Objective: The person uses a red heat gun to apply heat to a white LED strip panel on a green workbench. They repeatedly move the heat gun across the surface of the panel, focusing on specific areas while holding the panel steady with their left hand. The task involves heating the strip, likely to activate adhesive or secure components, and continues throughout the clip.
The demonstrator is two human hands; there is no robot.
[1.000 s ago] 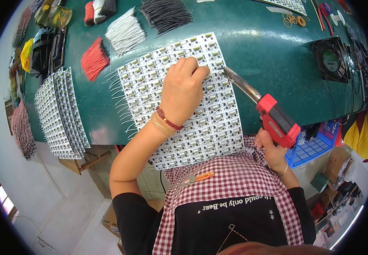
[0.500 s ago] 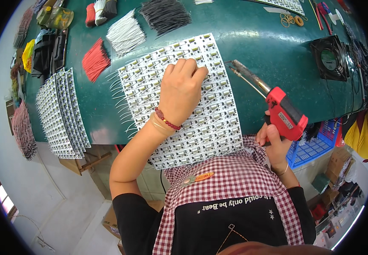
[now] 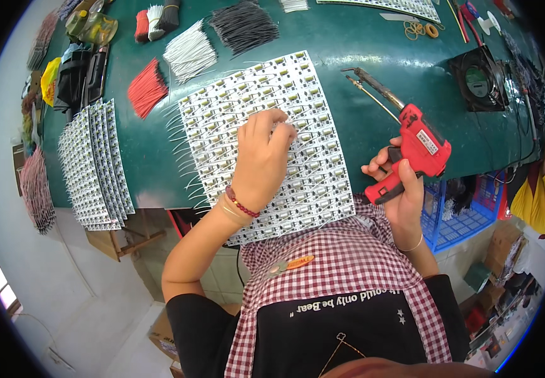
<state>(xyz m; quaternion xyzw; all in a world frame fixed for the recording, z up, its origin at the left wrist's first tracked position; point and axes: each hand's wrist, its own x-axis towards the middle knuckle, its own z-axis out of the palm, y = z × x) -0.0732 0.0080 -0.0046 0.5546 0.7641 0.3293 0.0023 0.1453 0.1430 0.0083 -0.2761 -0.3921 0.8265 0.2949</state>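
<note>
A large white circuit board panel [image 3: 323, 170], covered in rows of small parts, lies on the green table at its near edge. White wires stick out along its left side. My left hand [image 3: 261, 148] rests over the middle of the panel, thumb and fingers curled together; whatever is between the fingertips is hidden. Held in my right hand [image 3: 406, 201] is a red and black soldering gun [image 3: 425, 146]. Its fingers wrap loosely round the handle. The metal tip and thin feed tube point up and left, off the panel's right edge and apart from it.
Beyond the panel lie piles of red wires [image 3: 147, 88], white wires [image 3: 190, 51] and black wires [image 3: 244, 28]. Several stacked panels [image 3: 90, 167] overhang the table's left edge. A black fan [image 3: 479, 79] stands at right, above a blue crate [image 3: 464, 217].
My left hand has slid slightly down and left over the panel. The soldering gun has tilted more upright and moved up a little, showing more of its handle.
</note>
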